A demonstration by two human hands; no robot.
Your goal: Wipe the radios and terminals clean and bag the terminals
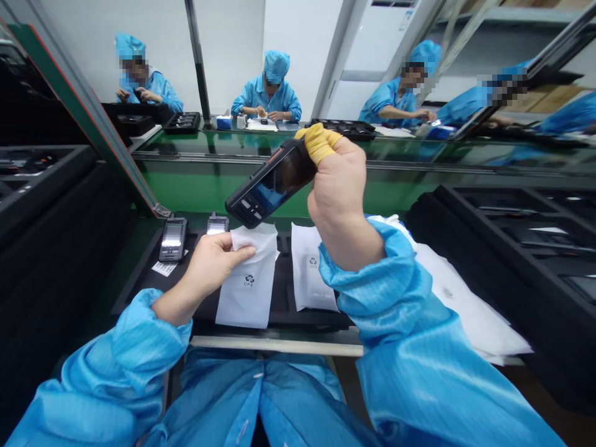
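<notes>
Right fingers (320, 144) on diagonal handset (277, 181), keypad (252, 208) lower left

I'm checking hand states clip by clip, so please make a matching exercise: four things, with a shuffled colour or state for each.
Things:
1. Left hand
2. Right hand
3. Finger covers
4. Co-workers' caps

Colours or states:
A. Blue
B. Gripping a tilted black handheld device
C. Yellow
D. Pinching a white bag

Pairs: 1-D, 2-B, 3-C, 4-A
</notes>
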